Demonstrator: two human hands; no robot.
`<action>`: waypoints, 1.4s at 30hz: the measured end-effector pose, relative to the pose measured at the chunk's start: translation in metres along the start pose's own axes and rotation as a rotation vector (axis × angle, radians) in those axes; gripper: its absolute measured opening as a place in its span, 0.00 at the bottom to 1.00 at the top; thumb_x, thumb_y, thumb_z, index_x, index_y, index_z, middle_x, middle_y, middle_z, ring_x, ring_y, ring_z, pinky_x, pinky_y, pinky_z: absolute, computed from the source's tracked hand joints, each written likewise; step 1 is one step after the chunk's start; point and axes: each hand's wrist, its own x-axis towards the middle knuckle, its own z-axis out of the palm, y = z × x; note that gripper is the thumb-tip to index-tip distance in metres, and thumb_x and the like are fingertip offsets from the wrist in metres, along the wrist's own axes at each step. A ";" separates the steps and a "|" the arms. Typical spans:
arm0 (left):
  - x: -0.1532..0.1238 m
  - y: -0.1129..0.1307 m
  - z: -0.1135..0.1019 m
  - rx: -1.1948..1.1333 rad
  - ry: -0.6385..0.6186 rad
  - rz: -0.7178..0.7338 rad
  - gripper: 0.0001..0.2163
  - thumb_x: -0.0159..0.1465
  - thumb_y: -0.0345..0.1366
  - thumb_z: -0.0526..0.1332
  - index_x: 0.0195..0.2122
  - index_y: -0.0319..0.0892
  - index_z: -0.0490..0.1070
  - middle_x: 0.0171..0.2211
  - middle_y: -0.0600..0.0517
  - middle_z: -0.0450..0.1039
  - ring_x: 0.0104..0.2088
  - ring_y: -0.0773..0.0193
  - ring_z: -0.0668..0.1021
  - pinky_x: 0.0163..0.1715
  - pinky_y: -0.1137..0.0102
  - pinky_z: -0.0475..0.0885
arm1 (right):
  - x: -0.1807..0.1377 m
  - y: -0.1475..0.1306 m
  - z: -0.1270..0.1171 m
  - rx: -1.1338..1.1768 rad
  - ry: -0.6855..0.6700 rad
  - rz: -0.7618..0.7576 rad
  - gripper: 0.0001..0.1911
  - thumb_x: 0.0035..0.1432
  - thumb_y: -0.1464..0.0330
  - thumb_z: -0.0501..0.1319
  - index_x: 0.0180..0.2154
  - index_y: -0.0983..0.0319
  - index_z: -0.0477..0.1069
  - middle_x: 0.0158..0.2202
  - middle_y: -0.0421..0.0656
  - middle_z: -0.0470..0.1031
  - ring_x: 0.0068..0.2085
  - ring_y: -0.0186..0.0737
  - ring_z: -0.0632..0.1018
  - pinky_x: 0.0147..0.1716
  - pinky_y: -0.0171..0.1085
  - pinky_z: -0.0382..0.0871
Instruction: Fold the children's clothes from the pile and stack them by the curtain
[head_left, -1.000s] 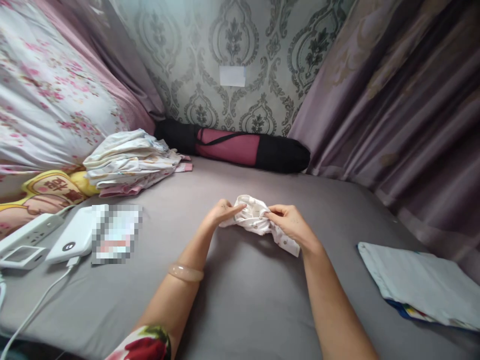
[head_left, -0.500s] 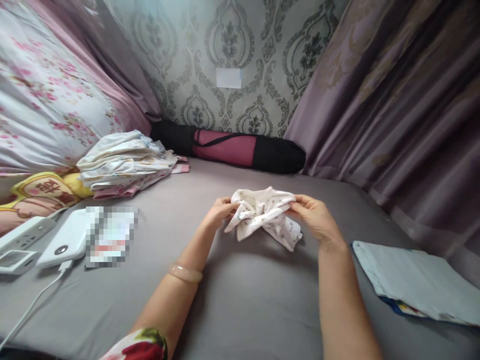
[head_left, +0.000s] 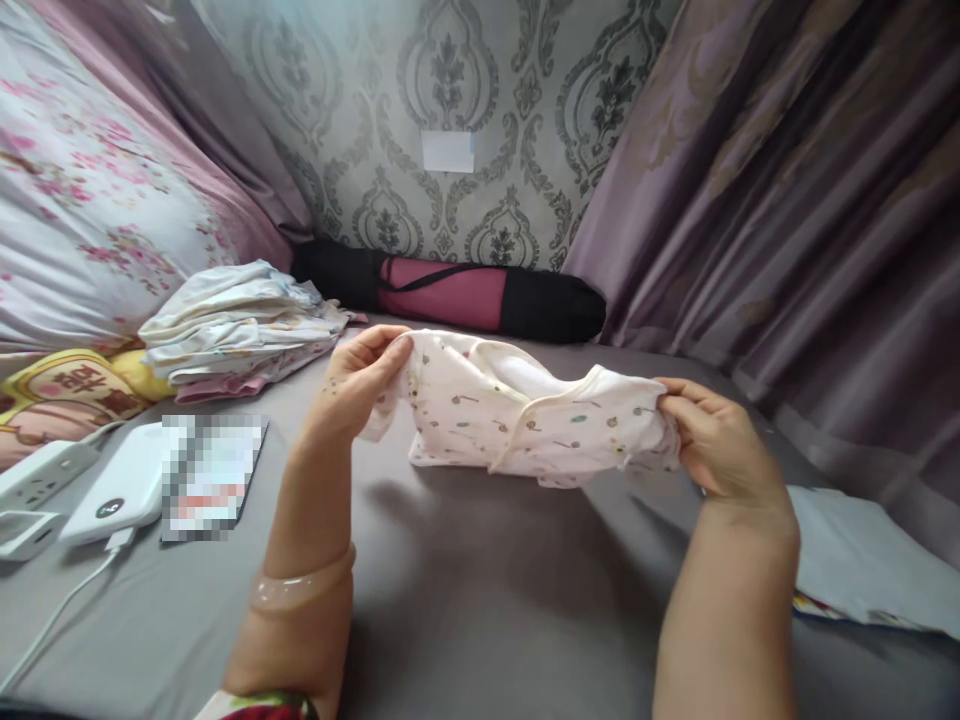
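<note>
Your fingers (head_left: 379,348) pinch both ends of the top (head_left: 525,415), held taut between left hand (head_left: 358,378) and right hand (head_left: 721,445) above the sheet (head_left: 480,600); it looks light and limp, so grip the hems.

**Left hand** (head_left: 358,385): raised, well out in front of the body. The fingers (head_left: 379,350) curl forward and close in a pinch against the thumb.

**Left forearm** (head_left: 307,520): bare, rising steeply from the lower edge of the view. The wrist bends slightly inward.

**Right hand** (head_left: 720,445): held a little lower than the left hand and well apart from it, knuckles up. The fingers are folded under, the thumb (head_left: 679,388) lies along the top, and the grip is closed.

**Right forearm** (head_left: 727,620): bare, coming up from the lower right edge, wrist nearly straight.

**Both arms:** spread wide, closed fingertips pointing toward one another.
</note>
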 end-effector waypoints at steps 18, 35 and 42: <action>0.012 -0.079 0.010 1.065 -0.505 -0.194 0.11 0.58 0.34 0.56 0.36 0.41 0.78 0.34 0.48 0.79 0.36 0.61 0.78 0.36 0.72 0.69 | 0.025 0.069 0.036 -1.114 -0.574 -0.001 0.14 0.51 0.67 0.58 0.37 0.61 0.79 0.35 0.44 0.80 0.37 0.39 0.75 0.34 0.30 0.63; -0.001 -0.106 0.049 1.148 -0.285 -0.154 0.10 0.56 0.38 0.55 0.32 0.42 0.74 0.36 0.44 0.75 0.39 0.53 0.76 0.38 0.65 0.67 | 0.031 0.094 0.048 -0.870 -0.617 0.006 0.04 0.47 0.68 0.61 0.28 0.61 0.69 0.27 0.39 0.73 0.29 0.35 0.71 0.28 0.32 0.60; 0.006 -0.097 0.040 0.662 -0.167 -0.073 0.07 0.54 0.40 0.57 0.23 0.42 0.65 0.29 0.53 0.71 0.32 0.64 0.71 0.34 0.70 0.65 | 0.025 0.077 0.045 -0.583 -0.715 -0.020 0.06 0.46 0.69 0.61 0.28 0.61 0.64 0.26 0.35 0.66 0.27 0.31 0.67 0.26 0.31 0.58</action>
